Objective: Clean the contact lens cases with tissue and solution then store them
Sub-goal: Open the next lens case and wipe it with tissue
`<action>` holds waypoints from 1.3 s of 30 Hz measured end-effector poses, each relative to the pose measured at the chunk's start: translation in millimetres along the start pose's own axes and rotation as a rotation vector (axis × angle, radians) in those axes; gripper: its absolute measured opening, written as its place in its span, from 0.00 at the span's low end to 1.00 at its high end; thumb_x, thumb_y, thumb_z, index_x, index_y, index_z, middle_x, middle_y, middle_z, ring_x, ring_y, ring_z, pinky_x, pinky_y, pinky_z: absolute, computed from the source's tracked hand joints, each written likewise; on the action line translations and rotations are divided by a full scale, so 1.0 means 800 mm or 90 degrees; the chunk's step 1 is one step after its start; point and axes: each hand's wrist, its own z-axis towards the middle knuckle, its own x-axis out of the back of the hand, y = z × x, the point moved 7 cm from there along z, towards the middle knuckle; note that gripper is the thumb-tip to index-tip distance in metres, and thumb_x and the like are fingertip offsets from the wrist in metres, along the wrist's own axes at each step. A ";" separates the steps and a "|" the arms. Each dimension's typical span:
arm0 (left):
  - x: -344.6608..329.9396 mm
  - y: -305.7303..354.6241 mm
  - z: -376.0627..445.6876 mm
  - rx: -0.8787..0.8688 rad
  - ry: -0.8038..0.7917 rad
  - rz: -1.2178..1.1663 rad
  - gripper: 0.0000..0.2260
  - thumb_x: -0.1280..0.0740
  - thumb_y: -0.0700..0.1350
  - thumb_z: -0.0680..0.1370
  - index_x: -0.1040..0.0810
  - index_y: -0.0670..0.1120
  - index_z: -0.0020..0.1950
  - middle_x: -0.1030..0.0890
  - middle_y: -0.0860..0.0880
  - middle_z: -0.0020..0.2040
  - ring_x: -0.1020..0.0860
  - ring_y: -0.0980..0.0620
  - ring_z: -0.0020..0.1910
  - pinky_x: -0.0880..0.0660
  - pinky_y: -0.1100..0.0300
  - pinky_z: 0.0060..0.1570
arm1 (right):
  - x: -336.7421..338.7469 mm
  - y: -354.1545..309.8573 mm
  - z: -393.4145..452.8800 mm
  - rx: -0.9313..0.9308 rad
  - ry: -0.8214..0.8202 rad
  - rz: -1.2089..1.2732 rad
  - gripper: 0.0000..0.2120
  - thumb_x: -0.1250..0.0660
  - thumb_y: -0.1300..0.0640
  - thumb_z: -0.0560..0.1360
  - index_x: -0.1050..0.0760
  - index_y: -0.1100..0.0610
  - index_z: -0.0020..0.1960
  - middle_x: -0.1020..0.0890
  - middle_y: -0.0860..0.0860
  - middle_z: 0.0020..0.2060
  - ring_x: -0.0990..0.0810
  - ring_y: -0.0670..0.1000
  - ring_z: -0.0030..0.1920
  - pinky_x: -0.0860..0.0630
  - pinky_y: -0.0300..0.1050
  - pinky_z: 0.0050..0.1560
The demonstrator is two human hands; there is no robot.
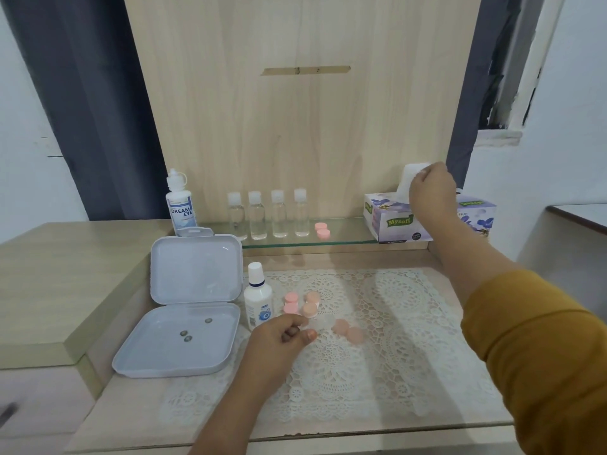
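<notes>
— Tissue is in the right hand now, yes? I see the fingers pinch the white sheet that stands up from the tissue box.

— Yes, they pinch it at the top. The box stands at the right end of the glass shelf. On the same shelf there is one pink lens case, four small clear bottles in a row, and the big solution bottle at the left end.

— And the left hand?

— It is low over the lace mat on the desk. The fingers are curled, and thumb and fingers seem to hold a small clear piece, but I cannot tell surely what it is.

— Where are the other cases?

— Pink lens case parts lie on the mat just beside a small white bottle, and two pink caps lie a little to the right. An open white box is at the left, with three small dark round things in its tray.
</notes>
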 end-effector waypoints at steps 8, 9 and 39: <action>0.000 0.001 0.001 -0.004 -0.005 0.001 0.06 0.27 0.44 0.73 0.19 0.51 0.49 0.25 0.54 0.37 0.27 0.59 0.37 0.28 0.69 0.41 | -0.024 -0.004 0.005 -0.141 -0.065 0.426 0.06 0.51 0.59 0.80 0.38 0.53 0.54 0.29 0.47 0.43 0.26 0.50 0.47 0.25 0.46 0.51; 0.000 0.001 0.001 -0.006 -0.005 0.002 0.06 0.27 0.44 0.73 0.19 0.51 0.49 0.25 0.54 0.37 0.27 0.59 0.37 0.28 0.69 0.41 | -0.023 -0.006 0.008 -0.115 -0.068 0.414 0.05 0.49 0.58 0.80 0.37 0.52 0.54 0.28 0.47 0.44 0.27 0.49 0.48 0.27 0.47 0.55; -0.001 0.004 -0.001 -0.013 -0.037 -0.034 0.06 0.26 0.44 0.73 0.19 0.53 0.47 0.25 0.52 0.36 0.26 0.56 0.37 0.26 0.62 0.45 | -0.018 0.026 -0.249 -0.084 -0.212 0.402 0.12 0.37 0.65 0.78 0.26 0.48 0.54 0.21 0.49 0.48 0.21 0.46 0.44 0.25 0.37 0.41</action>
